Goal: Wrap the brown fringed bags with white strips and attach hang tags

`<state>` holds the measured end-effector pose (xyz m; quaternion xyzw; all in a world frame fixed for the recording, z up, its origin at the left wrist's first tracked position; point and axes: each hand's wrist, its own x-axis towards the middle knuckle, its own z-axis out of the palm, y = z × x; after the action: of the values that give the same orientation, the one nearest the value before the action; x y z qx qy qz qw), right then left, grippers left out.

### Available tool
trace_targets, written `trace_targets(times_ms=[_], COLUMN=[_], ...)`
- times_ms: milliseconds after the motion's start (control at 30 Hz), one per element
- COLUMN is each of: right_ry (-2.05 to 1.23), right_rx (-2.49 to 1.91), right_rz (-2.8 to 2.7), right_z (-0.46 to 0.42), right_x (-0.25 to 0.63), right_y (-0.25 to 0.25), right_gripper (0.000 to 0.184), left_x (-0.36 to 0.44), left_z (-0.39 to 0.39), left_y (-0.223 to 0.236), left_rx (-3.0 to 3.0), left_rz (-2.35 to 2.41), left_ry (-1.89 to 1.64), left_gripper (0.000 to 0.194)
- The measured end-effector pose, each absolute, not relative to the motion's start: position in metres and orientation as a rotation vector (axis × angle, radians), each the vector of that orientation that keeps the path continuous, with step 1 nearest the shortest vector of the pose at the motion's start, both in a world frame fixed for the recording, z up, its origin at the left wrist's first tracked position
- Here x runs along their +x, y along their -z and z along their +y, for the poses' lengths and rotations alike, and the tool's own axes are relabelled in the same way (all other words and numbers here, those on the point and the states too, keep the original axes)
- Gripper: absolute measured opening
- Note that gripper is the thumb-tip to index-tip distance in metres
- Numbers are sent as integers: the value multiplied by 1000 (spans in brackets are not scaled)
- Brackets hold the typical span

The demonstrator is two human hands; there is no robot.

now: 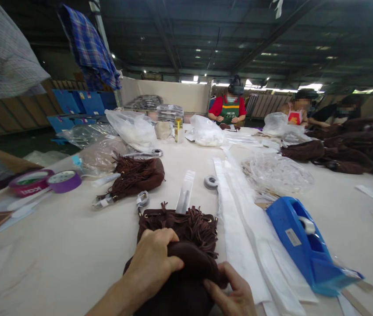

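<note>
At near centre of the white table (107,245): dark-brown fringed soft bag (189,281) | likely light, limp, best gripped by its folded edge | left hand (155,259) laid over from left, thumb and fingers pinching the fold; right hand (234,292) low, palm inward, fingers clamped on the edge.

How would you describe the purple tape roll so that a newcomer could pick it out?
Look to the left side of the white table, where a magenta tape roll shows white lettering. The purple tape roll sits directly to its right, its outer side plain.
</note>
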<state>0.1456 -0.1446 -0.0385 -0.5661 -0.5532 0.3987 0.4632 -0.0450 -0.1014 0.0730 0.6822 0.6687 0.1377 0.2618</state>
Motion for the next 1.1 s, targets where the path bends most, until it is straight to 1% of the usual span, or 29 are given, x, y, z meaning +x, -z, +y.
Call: trace_targets(times_ms=[100, 233, 400, 500, 600, 667, 767, 833, 900, 967, 1000, 1033, 1100], right_ry=[-989, -903, -692, -574, -475, -449, -513, -570, -601, -645, -690, -751, -865], right_rx=[-1378, -1367, -1317, -1284, -1267, -1267, -1336, -1386, -1414, -1442, -1450, -1450, -1444], right_rz=[-1341, -1362, -1447, -1496, -1533, -1536, -1503, -1479, -1466, -1464, -1476, -1497, -1522], right_z=[-144, -140, -142, -144, -146, -146, -145, -145, -146, -146, -146, -146, -145], right_x=[141, 135, 130, 129, 129, 129, 127, 126, 126, 128, 130, 132, 137], right_y=[45, 55, 57, 54, 54, 57, 65, 68, 65, 58, 53, 49, 42], right_gripper=[19, 18, 14, 12, 13, 14, 14, 13, 12, 12, 12, 13, 13], left_x=[-50, -58, -51, -39, -32, -29, -26, -25, -27, -36, -44, -54, -77], left_z=[-91, -84, -87, -82, -77, -78, -84, -86, -84, -81, -81, -84, -97], left_y=[-61, -55, -78, -91, -89, -80, -60, -52, -52, -59, -63, -65, -64], left_rx=[1836, 1916, 2102, 2094, 1999, 2120, 2603, 2810, 2832, 2780, 2750, 2713, 2562], left_rz=[1800, 1684, 1525, 1447, 1408, 1421, 1329, 1215, 1196, 1214, 1231, 1270, 1459], left_ry=[-476, -489, -307, -235, -227, -307, -582, -706, -671, -594, -605, -667, -902], left_gripper=[6, 6, 15, 11, 2, 6, 14, 16, 15, 9, 10, 18, 36])
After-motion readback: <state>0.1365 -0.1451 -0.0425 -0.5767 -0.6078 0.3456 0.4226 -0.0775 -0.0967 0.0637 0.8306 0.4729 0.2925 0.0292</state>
